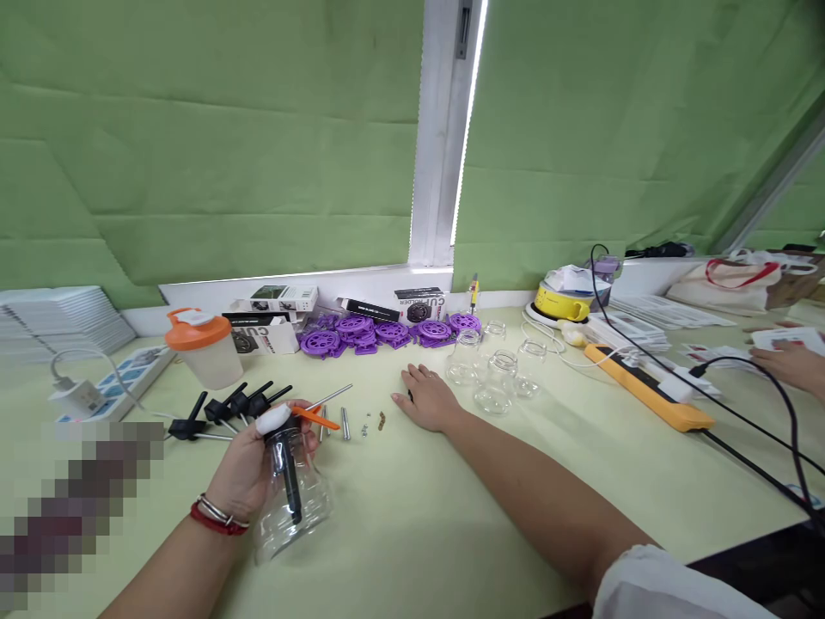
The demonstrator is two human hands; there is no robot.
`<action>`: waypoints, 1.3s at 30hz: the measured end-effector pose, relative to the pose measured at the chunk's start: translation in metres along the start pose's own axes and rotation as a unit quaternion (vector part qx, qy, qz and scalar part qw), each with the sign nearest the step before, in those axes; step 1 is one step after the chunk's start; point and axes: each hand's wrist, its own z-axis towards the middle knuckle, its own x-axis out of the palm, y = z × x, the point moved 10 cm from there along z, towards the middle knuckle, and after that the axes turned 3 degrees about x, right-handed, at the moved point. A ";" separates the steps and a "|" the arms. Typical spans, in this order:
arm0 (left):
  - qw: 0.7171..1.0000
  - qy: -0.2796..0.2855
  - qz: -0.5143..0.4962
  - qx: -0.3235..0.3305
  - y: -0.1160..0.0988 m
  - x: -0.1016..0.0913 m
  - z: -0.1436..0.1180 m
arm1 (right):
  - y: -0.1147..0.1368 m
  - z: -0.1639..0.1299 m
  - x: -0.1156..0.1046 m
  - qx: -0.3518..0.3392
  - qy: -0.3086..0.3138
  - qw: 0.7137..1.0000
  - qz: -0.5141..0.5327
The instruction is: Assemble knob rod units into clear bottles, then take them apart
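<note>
My left hand [261, 451] is closed around the neck of a clear glass bottle [315, 503], which is tilted. A black top with a stem [291, 481] reaching down inside sits in the bottle's mouth. An orange strip [315, 418] and a thin metal rod [332, 395] stick out by the fingers. Something white covers the thumb. My right hand [429, 397] lies palm down on the table with its fingers stretched, holding nothing. Between the hands are metal bolts [345, 424] and small brass-coloured parts [381, 421]. Black pieces with metal rods [188, 419] lie to the left.
Several glass jars [495, 387] stand right of my right hand. Purple plastic wheels [354, 327] and boxes [422, 305] line the back. An orange-lidded cup [204, 348] stands left. An orange power strip [644, 391], cables and another person's hand [790, 357] are at right.
</note>
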 end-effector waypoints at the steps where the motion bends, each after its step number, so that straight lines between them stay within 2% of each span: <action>1: 1.000 -0.001 0.003 0.002 0.000 0.000 0.000 | 0.000 0.000 0.001 0.002 0.003 1.000 0.001; 9: 1.000 0.009 -0.001 0.005 -0.004 0.004 -0.002 | -0.001 -0.003 -0.001 0.009 0.000 1.000 0.007; 13: 1.000 0.004 -0.003 0.000 -0.004 0.003 -0.003 | 0.000 -0.006 -0.008 0.013 -0.009 1.000 -0.003; 16: 1.000 0.010 -0.003 0.008 -0.005 0.002 -0.002 | 0.016 -0.014 -0.021 -0.013 -0.044 0.999 -0.020; 19: 1.000 0.017 0.000 0.014 -0.006 0.001 -0.001 | 0.052 -0.029 -0.029 -0.084 -0.086 0.992 -0.021; 22: 1.000 0.023 -0.007 0.009 -0.007 0.002 -0.001 | 0.089 -0.039 -0.014 -0.144 -0.075 0.987 -0.003; 25: 1.000 0.021 -0.010 0.007 -0.008 0.004 -0.002 | 0.107 -0.036 0.008 -0.132 -0.052 0.990 0.012; 31: 0.999 0.034 -0.008 0.009 -0.008 0.006 -0.002 | 0.111 -0.021 0.020 -0.093 -0.046 0.994 0.020; 39: 0.999 0.032 -0.021 0.010 -0.009 0.007 -0.004 | 0.106 -0.004 0.029 -0.098 -0.002 0.995 0.004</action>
